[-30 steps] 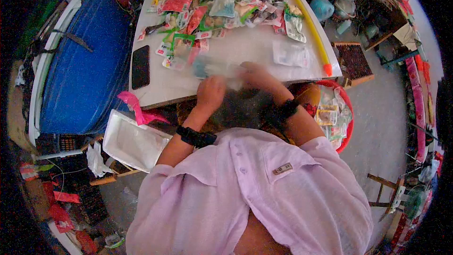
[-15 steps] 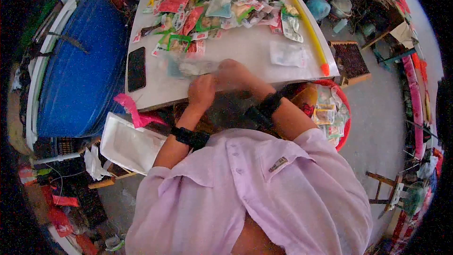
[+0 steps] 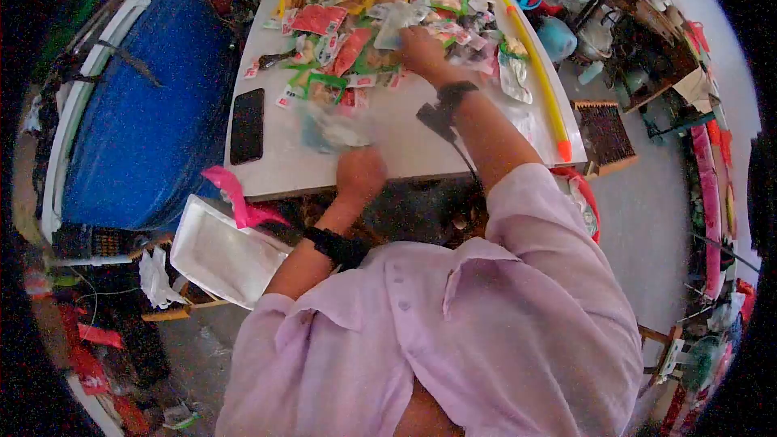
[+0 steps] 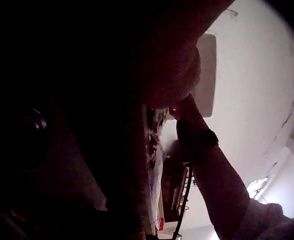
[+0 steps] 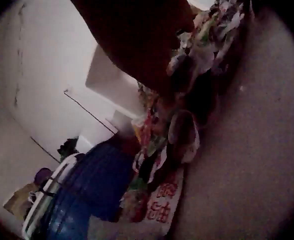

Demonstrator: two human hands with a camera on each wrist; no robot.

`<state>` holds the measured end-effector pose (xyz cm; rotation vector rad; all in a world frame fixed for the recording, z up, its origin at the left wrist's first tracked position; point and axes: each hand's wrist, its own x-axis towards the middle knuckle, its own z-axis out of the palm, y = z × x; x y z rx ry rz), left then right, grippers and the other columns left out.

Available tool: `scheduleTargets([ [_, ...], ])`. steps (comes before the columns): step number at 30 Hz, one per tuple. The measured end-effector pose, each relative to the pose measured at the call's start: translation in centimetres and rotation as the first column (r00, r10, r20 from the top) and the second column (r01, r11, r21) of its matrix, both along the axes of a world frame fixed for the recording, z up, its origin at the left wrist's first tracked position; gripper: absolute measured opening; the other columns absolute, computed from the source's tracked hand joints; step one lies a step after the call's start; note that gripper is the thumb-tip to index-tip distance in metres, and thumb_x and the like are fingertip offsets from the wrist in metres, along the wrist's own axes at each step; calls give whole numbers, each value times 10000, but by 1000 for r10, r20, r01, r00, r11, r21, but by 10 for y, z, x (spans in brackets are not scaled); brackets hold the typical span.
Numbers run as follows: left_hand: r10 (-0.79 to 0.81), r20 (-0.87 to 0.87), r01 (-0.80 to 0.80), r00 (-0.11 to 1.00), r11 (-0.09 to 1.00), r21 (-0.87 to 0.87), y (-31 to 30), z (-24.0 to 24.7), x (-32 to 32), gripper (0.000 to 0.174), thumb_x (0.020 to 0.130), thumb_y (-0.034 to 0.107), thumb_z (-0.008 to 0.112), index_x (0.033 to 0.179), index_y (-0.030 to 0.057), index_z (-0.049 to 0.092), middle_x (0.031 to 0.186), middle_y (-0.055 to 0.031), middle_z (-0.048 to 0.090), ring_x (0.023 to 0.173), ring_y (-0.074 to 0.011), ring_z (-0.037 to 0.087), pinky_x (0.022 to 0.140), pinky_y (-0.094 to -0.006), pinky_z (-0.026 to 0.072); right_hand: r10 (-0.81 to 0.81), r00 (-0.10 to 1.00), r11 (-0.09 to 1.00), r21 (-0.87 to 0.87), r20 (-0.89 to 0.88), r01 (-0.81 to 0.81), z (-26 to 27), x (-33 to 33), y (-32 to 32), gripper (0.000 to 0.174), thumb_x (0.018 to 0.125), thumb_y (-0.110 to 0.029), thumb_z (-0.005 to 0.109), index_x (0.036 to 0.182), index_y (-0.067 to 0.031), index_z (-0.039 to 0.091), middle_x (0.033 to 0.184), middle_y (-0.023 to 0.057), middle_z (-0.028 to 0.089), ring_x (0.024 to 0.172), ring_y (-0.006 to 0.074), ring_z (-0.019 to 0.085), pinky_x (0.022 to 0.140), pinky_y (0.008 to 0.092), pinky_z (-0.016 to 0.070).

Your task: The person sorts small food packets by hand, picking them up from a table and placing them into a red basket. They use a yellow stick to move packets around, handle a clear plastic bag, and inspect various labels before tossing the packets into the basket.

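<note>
Low on the white table, my left hand (image 3: 362,171) holds the near end of a clear plastic packet (image 3: 336,128), blurred and bluish at its far end. My right hand (image 3: 422,53) reaches over the table to the pile, its fingertips right at a see-through packet (image 3: 394,23) with a bluish end. I cannot tell whether these fingers pinch it. A green-edged packet (image 3: 327,91) lies just beyond the left hand's packet. In the right wrist view the hand shows dark over the heaped packets (image 5: 157,155); the left wrist view is mostly dark.
A black phone (image 3: 248,125) lies at the table's left edge, a yellow tube (image 3: 534,65) along its right. Pink cloth (image 3: 229,194) hangs at the front left corner, above a white foam box (image 3: 222,251). A red basket (image 3: 597,222) stands below right, and a blue tub (image 3: 146,121) left.
My right hand has left the left hand's side and moved forward to the pile. The left hand stays near the table's front with the clear packet. The right arm now covers part of the basket.
</note>
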<state>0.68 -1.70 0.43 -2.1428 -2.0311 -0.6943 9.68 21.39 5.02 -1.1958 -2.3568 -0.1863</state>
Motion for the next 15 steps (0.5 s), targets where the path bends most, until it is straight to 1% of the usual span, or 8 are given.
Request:
scheduleTargets([
  [1, -9, 15, 8, 1000, 997, 79, 1, -5, -1, 87, 629, 139, 468, 568, 78, 463, 558, -112, 465, 544, -287, 461, 494, -401, 358, -25, 998, 999, 34, 53, 23, -7, -2, 6, 215, 684, -191, 486, 830, -37, 521, 776, 146, 544, 761, 289, 525, 654, 395, 420],
  [3, -30, 43, 19, 999, 972, 235, 4, -22, -4, 88, 630, 147, 465, 570, 82, 464, 552, -102, 452, 539, -281, 459, 492, -393, 359, -3, 988, 1000, -17, 158, 6, 1, 0, 3, 215, 681, -185, 482, 832, -35, 519, 760, 140, 543, 756, 280, 527, 646, 400, 422],
  [7, -67, 31, 59, 997, 977, 206, -1, -12, -3, 83, 631, 141, 461, 575, 80, 467, 570, -95, 451, 544, -280, 451, 492, -392, 359, 14, 974, 988, -156, 228, 22, 12, 8, -3, 189, 687, -168, 467, 810, -36, 522, 744, 148, 538, 730, 289, 527, 628, 409, 420],
  [9, -24, -11, 25, 1000, 977, 210, 2, -16, -2, 84, 635, 144, 460, 584, 78, 469, 591, -96, 460, 554, -281, 449, 491, -393, 358, 34, 999, 991, -127, -33, -38, 16, 15, -10, 177, 689, -159, 456, 788, -29, 525, 733, 156, 541, 705, 300, 525, 616, 402, 416],
  [12, -1, 36, -1, 999, 999, 54, 4, -25, -4, 77, 642, 151, 469, 642, 76, 490, 649, -103, 484, 592, -282, 459, 516, -383, 366, 40, 942, 989, -119, -334, -85, 16, 34, -24, 169, 686, -147, 445, 766, -22, 526, 740, 161, 545, 682, 320, 518, 600, 392, 407],
  [13, -52, 47, 46, 998, 993, 113, 2, -23, -4, 88, 645, 157, 472, 664, 74, 496, 666, -107, 489, 605, -284, 463, 519, -383, 368, 38, 909, 986, -130, -414, -100, 12, 42, -30, 168, 684, -143, 442, 761, -20, 526, 747, 161, 547, 677, 327, 515, 596, 388, 404],
  [14, -100, 54, 89, 994, 981, 172, -1, -18, -4, 101, 649, 163, 476, 685, 72, 502, 683, -110, 495, 618, -286, 467, 522, -384, 369, 78, 830, 948, -218, -552, -233, 5, 52, -37, 147, 671, -109, 465, 769, -15, 520, 723, 137, 548, 668, 266, 531, 580, 351, 407],
  [15, -147, 56, 130, 988, 964, 234, -2, -12, -5, 116, 652, 169, 479, 707, 70, 508, 699, -114, 500, 631, -288, 471, 525, -385, 371, 24, 784, 937, -259, -620, -233, -2, 62, -46, 146, 670, -95, 476, 785, -16, 516, 727, 122, 546, 672, 244, 530, 576, 336, 409],
])
